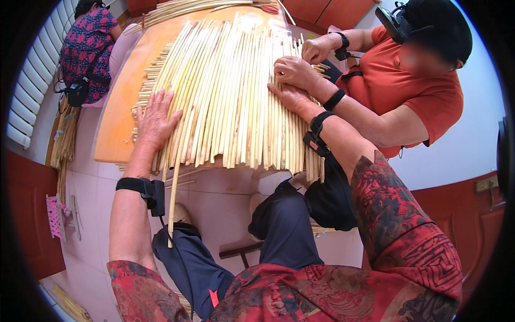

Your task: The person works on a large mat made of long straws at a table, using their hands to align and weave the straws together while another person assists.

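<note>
A wide mat-like layer of pale yellow plant stalks lies side by side, running from far to near. My left hand rests open on its left part, palm down and fingers spread. Beside that hand, one longer stalk juts past the near edge over my lap. My right hand lies on the right part of the layer; its fingers are partly covered, so their grip is unclear. Just beyond it, a co-worker's hands are closed at the stalks on the right side.
Under the stalks is an orange wooden board or tabletop. More long stalks and red-handled scissors lie at its far end. The co-worker in orange stands close on the right. Stalk bundles stand at left, near another person.
</note>
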Demonstrator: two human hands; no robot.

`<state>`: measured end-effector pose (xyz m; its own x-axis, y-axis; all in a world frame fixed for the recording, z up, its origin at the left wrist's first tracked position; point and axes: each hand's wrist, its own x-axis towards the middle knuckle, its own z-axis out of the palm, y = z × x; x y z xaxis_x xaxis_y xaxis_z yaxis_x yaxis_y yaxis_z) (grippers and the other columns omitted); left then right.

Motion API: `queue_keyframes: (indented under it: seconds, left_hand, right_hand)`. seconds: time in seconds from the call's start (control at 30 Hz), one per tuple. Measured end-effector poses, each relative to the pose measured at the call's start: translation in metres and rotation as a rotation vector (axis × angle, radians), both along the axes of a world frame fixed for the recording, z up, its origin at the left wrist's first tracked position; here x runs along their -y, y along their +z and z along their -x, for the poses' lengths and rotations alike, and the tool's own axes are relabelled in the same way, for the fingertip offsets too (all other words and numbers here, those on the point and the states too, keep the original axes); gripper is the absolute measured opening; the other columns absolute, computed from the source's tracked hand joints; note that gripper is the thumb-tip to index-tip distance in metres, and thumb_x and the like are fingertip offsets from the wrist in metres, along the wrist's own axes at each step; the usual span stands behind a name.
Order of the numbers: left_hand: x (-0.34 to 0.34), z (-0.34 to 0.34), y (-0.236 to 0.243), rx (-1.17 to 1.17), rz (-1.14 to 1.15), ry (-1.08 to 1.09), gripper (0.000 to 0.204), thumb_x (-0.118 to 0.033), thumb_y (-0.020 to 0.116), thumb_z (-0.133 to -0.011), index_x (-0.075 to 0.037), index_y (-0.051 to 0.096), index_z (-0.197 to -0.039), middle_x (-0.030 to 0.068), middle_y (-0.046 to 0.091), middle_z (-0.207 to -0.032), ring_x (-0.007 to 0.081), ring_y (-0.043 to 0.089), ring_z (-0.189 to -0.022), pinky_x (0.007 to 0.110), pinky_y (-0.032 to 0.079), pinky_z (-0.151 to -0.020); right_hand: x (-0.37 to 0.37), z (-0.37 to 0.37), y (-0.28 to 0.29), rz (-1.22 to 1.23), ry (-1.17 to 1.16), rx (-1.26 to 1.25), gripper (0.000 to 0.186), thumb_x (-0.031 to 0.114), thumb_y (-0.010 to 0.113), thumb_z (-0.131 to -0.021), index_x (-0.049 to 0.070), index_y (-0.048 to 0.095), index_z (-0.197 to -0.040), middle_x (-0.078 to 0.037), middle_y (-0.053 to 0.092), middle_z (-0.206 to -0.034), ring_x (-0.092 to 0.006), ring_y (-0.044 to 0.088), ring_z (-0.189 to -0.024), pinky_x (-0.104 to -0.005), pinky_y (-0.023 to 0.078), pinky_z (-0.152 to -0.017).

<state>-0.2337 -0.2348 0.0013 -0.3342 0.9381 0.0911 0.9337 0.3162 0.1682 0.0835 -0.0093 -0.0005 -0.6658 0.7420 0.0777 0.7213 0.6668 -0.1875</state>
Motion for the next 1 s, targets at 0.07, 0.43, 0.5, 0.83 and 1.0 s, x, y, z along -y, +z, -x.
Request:
queue_keyframes:
  seconds: [0.07, 0.43, 0.5, 0.83, 1.0]
  left_hand:
    - [0.001, 0.0, 0.0, -0.008, 0.001, -0.001, 0.064, -0.051, 0.045, -0.09, -0.023, 0.032, -0.146, 0.0077, 0.026, -0.153, 0.0262, 0.018, -0.143, 0.059, 0.011, -0.111]
    - [-0.005, 0.001, 0.003, 0.01, 0.01, 0.018, 0.064, -0.055, 0.043, -0.089, -0.024, 0.034, -0.145, 0.0047, 0.025, -0.154, 0.0228, 0.017, -0.143, 0.056, 0.007, -0.113]
    - [-0.005, 0.001, 0.003, 0.015, 0.009, 0.018, 0.065, -0.055, 0.043, -0.089, -0.023, 0.034, -0.145, 0.0049, 0.025, -0.154, 0.0229, 0.017, -0.143, 0.056, 0.007, -0.113]
    - [-0.004, 0.004, -0.002, 0.0, -0.019, -0.001, 0.065, -0.057, 0.041, -0.09, -0.024, 0.034, -0.145, 0.0053, 0.025, -0.154, 0.0237, 0.016, -0.144, 0.058, 0.007, -0.112]
    - [-0.006, 0.005, -0.005, -0.04, -0.011, 0.005, 0.064, -0.054, 0.042, -0.09, -0.026, 0.03, -0.147, 0.0055, 0.026, -0.154, 0.0249, 0.018, -0.143, 0.059, 0.011, -0.111]
  right_hand:
    - [0.0, -0.001, 0.0, 0.005, 0.023, -0.034, 0.066, 0.051, 0.035, -0.096, -0.004, 0.04, -0.133, -0.022, 0.043, -0.137, -0.0324, 0.037, -0.127, -0.036, 0.026, -0.109]
    - [-0.003, 0.001, 0.007, 0.039, -0.007, -0.003, 0.065, 0.053, 0.035, -0.095, 0.001, 0.042, -0.133, -0.019, 0.043, -0.138, -0.0314, 0.037, -0.128, -0.0367, 0.026, -0.109]
    - [-0.002, 0.0, 0.007, 0.025, -0.036, 0.033, 0.065, 0.054, 0.035, -0.095, 0.003, 0.042, -0.134, -0.018, 0.044, -0.138, -0.0316, 0.036, -0.128, -0.0374, 0.026, -0.109]
    - [-0.004, 0.001, 0.002, -0.092, -0.085, -0.006, 0.072, 0.057, 0.039, -0.09, 0.007, 0.036, -0.142, -0.025, 0.029, -0.147, -0.0372, 0.022, -0.139, -0.0438, 0.015, -0.114]
    - [-0.01, 0.0, -0.003, -0.1, -0.093, -0.007, 0.073, 0.058, 0.038, -0.09, 0.007, 0.036, -0.142, -0.024, 0.028, -0.147, -0.0362, 0.021, -0.139, -0.0435, 0.014, -0.114]
